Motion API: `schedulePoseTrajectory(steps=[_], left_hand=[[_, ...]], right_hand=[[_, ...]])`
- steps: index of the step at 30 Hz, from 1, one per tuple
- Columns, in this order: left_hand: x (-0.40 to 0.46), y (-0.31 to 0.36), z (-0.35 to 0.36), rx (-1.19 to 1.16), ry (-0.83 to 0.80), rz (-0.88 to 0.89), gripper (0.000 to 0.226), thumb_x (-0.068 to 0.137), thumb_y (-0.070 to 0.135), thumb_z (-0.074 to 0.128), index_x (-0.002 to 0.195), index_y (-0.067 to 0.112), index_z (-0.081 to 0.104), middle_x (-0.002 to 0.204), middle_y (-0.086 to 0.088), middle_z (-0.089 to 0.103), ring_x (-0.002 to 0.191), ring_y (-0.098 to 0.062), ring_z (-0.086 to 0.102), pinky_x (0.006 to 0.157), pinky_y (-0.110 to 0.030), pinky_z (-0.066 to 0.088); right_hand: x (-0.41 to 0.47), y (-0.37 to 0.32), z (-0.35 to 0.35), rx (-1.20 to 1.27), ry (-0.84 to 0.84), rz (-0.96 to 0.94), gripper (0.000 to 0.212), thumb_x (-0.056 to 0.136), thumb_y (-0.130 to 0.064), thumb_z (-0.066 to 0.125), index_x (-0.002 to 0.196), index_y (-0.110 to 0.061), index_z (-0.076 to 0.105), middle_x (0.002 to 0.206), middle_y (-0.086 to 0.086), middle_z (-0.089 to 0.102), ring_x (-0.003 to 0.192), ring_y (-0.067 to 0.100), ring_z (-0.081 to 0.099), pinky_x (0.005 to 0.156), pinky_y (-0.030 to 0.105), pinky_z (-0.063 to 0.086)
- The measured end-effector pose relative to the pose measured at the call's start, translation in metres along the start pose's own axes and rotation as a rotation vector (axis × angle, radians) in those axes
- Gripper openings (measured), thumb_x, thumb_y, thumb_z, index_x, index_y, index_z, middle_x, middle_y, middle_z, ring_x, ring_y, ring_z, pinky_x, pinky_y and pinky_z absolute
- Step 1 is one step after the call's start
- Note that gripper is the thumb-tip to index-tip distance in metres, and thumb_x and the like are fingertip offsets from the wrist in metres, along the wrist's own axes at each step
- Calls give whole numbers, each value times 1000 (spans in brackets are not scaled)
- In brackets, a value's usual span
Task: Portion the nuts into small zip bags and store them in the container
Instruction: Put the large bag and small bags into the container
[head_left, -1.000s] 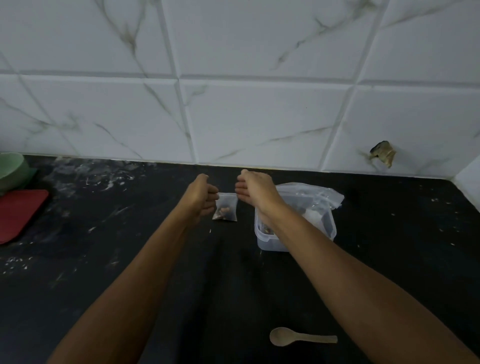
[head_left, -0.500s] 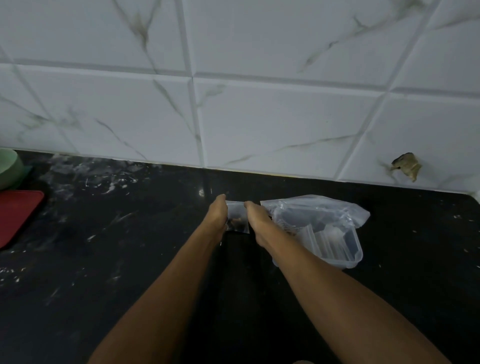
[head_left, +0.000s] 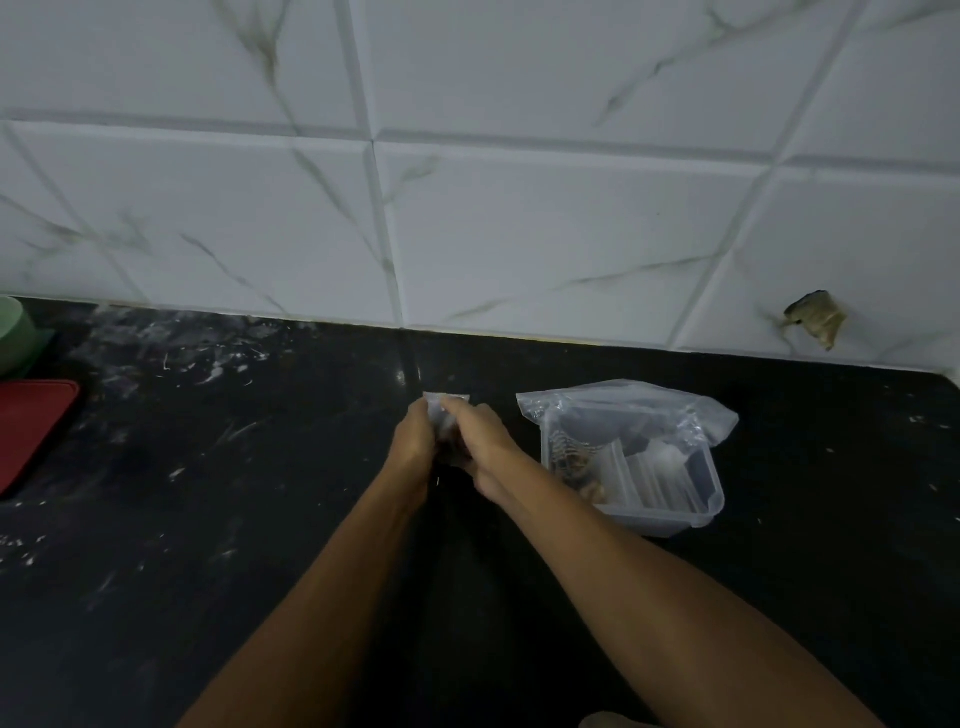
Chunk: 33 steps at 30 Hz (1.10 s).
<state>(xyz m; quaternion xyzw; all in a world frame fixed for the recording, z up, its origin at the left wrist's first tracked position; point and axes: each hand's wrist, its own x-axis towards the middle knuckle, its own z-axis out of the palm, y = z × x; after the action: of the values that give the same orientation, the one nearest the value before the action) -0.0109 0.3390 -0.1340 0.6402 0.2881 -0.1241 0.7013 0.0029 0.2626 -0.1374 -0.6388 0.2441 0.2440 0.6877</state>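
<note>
Small clear crinkled zip bag (head_left: 445, 415) between both hands' grip.

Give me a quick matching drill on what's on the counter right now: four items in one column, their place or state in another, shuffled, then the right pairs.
Things:
1. small zip bag
2. clear container
3. red board
4. green bowl

Places or states:
A. at the far left edge, up by the tiled wall
B. pinched between the left hand and the right hand
C. flat on the counter at the left edge, in front of the green item
D. on the counter right of the hands, open, a large plastic bag draped over its back

Pairs: 1-B, 2-D, 3-C, 4-A
</note>
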Motion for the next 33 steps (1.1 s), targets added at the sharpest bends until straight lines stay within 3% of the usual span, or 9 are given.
schedulePoseTrajectory(steps=[2, 7, 13, 16, 19, 24, 26, 31, 33], left_hand=[[-11, -4, -5, 34, 5, 87, 48, 105, 36, 26, 95, 16, 68, 98, -12, 71, 92, -20, 66, 83, -38, 53], [-47, 1, 4, 211, -99, 382, 68, 102, 58, 12, 113, 19, 67, 108, -11, 70, 103, -21, 66, 91, -41, 52], [-87, 16, 48, 340, -297, 534, 73, 97, 64, 8, 138, 22, 51, 136, -14, 57, 125, -19, 54, 109, -36, 40], [-98, 17, 70, 420, -388, 524, 89, 85, 79, 5, 146, 27, 43, 152, -8, 44, 141, -18, 39, 119, -42, 27], [-106, 12, 88, 446, -465, 465, 81, 92, 69, 2, 154, 24, 25, 162, -8, 21, 150, -21, 19, 122, -40, 12], [-108, 2, 100, 382, -519, 327, 91, 93, 72, 3, 147, 9, 42, 153, -16, 40, 144, -25, 33, 118, -30, 20], [-108, 1, 101, 405, -456, 294, 78, 101, 57, 1, 148, 7, 38, 154, -14, 38, 144, -22, 33, 102, -17, 24], [-110, 5, 106, 373, -454, 139, 78, 101, 57, 4, 150, 3, 32, 156, -18, 33, 145, -28, 31, 113, -34, 30], [-104, 8, 110, 356, -433, 54, 80, 100, 60, 7, 150, 3, 32, 155, -21, 33, 144, -31, 32, 112, -37, 33]], right_hand=[[-13, -3, 1, 19, -77, -7, 67, 73, -55, 67, 127, -18, 55, 115, 10, 66, 101, 25, 65, 87, 44, 55], [-62, -30, -24, 38, -177, -129, 28, 92, -38, 59, 98, -14, 71, 97, 8, 71, 95, 20, 66, 92, 37, 52], [-106, -63, -77, 47, -40, -212, 18, 92, -22, 60, 93, -6, 69, 92, 13, 71, 90, 24, 68, 89, 39, 56], [-107, -66, -101, 5, 101, -192, 19, 92, -11, 58, 106, -2, 67, 102, 16, 72, 92, 24, 71, 65, 28, 58], [-100, -58, -122, -32, 170, -152, 17, 95, -7, 55, 106, 0, 66, 98, 16, 73, 89, 23, 72, 76, 33, 60], [-81, -34, -139, -98, 207, -106, 29, 96, -5, 52, 122, 6, 58, 118, 26, 64, 107, 35, 66, 94, 44, 54], [-72, -28, -142, -89, 194, -89, 34, 96, -4, 49, 128, 6, 52, 129, 27, 58, 116, 38, 60, 97, 44, 52], [-63, -23, -144, -217, 159, 165, 27, 94, -9, 56, 116, 3, 63, 105, 21, 72, 94, 27, 72, 78, 35, 59], [-60, -24, -143, -268, 125, 198, 26, 96, -9, 52, 117, 3, 63, 115, 19, 69, 103, 26, 69, 88, 35, 56]])
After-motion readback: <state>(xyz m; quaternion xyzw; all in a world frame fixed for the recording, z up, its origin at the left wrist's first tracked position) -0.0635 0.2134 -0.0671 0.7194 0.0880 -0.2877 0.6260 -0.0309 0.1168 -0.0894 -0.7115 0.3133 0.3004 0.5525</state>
